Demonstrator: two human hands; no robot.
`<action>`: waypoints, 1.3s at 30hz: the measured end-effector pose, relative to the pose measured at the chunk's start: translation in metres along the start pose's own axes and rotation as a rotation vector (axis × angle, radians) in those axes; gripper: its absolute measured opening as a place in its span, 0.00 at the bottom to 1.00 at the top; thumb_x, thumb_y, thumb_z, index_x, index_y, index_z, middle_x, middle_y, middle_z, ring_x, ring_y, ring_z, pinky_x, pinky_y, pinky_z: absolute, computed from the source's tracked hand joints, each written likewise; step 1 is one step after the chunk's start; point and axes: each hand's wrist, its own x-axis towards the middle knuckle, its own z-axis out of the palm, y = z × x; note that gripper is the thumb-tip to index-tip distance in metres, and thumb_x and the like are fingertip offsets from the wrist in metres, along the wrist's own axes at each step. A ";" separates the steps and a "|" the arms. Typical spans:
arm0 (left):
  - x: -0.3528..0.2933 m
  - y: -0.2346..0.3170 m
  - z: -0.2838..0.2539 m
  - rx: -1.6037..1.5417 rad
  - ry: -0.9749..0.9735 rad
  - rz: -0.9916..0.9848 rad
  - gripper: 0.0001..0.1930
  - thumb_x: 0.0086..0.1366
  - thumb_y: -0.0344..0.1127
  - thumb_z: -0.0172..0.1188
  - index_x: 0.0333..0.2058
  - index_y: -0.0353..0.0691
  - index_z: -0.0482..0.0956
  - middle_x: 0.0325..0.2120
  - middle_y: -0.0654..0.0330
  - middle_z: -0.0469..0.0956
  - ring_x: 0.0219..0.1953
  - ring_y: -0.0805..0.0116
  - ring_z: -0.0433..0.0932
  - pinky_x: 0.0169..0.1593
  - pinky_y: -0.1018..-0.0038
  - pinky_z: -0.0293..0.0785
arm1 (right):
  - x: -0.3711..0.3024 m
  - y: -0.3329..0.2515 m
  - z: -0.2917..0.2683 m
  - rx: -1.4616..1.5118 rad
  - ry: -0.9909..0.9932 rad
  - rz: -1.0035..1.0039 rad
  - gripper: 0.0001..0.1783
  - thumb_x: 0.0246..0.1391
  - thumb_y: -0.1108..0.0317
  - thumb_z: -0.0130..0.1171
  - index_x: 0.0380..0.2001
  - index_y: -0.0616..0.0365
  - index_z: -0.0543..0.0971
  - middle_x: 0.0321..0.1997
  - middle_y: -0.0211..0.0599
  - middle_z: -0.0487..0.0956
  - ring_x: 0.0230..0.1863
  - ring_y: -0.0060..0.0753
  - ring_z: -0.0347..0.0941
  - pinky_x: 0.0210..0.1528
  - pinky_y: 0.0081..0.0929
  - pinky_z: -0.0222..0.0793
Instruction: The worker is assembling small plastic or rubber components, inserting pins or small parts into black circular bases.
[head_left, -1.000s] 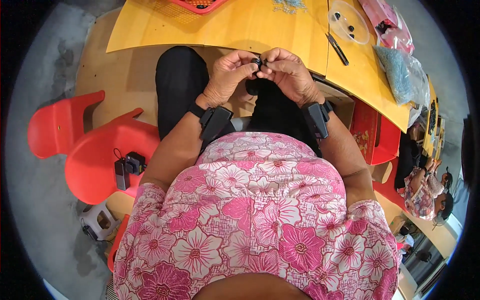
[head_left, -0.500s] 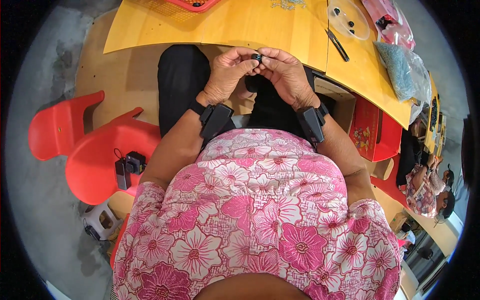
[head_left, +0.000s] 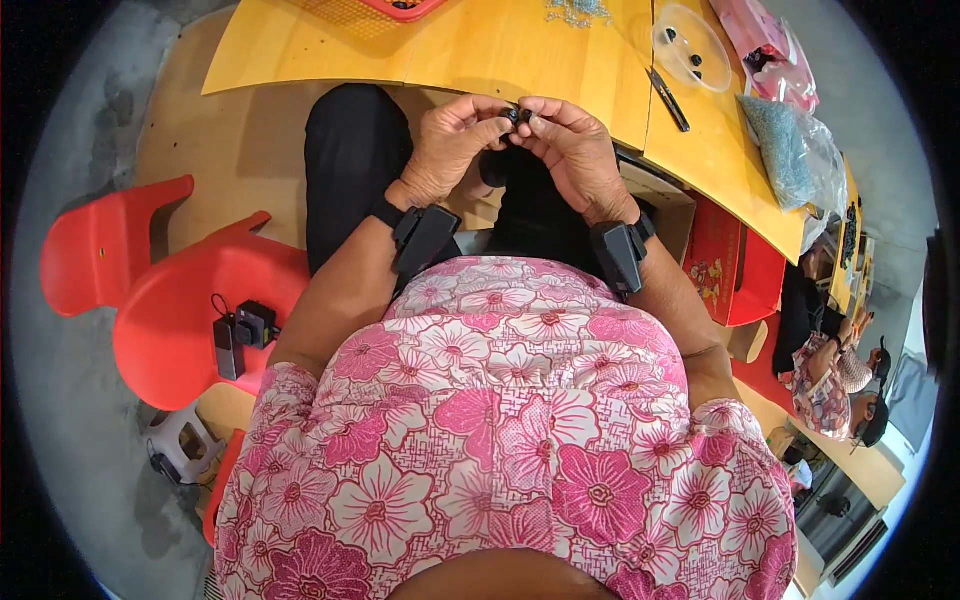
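Observation:
Both my hands meet above my lap, close to the near edge of the yellow table (head_left: 480, 55). My left hand (head_left: 448, 142) pinches a small black round part (head_left: 511, 115) between thumb and fingertips. Right beside it, my right hand (head_left: 577, 150) holds a second small black piece (head_left: 527, 116) in a pinch. The two pieces sit side by side, nearly touching; whether they are joined I cannot tell. Their details are too small to make out, and the fingertips partly cover them.
On the table lie a red basket (head_left: 405, 10), small silvery pieces (head_left: 577, 12), a clear dish (head_left: 715, 45) with several black pieces, a slim black tool (head_left: 668, 100) and a bag of grey-blue bits (head_left: 778, 150). Red chairs (head_left: 150, 350) stand left. Another person (head_left: 825, 385) sits far right.
The single dark spot between my fingertips now shows as two black pieces, slightly apart. My hands have otherwise barely moved; the whole view has shifted a little.

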 end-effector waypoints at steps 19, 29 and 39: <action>0.000 -0.002 0.002 0.122 0.005 0.067 0.09 0.59 0.28 0.59 0.39 0.33 0.77 0.30 0.63 0.78 0.30 0.80 0.74 0.36 0.84 0.72 | 0.000 -0.004 -0.008 -0.143 -0.035 -0.019 0.09 0.53 0.78 0.53 0.39 0.63 0.75 0.35 0.35 0.78 0.34 0.24 0.74 0.41 0.20 0.72; 0.000 -0.002 0.003 0.175 0.008 0.085 0.08 0.58 0.26 0.60 0.38 0.34 0.77 0.30 0.64 0.78 0.32 0.81 0.75 0.38 0.84 0.72 | -0.003 -0.008 -0.005 -0.330 0.002 -0.049 0.11 0.51 0.79 0.55 0.40 0.62 0.75 0.32 0.30 0.78 0.33 0.19 0.74 0.39 0.15 0.71; -0.001 -0.001 0.004 0.253 0.024 0.115 0.08 0.57 0.26 0.61 0.37 0.35 0.78 0.29 0.66 0.78 0.29 0.83 0.73 0.35 0.85 0.71 | -0.003 -0.006 -0.007 -0.290 0.004 -0.109 0.12 0.50 0.80 0.56 0.40 0.64 0.75 0.34 0.30 0.77 0.35 0.20 0.73 0.42 0.16 0.71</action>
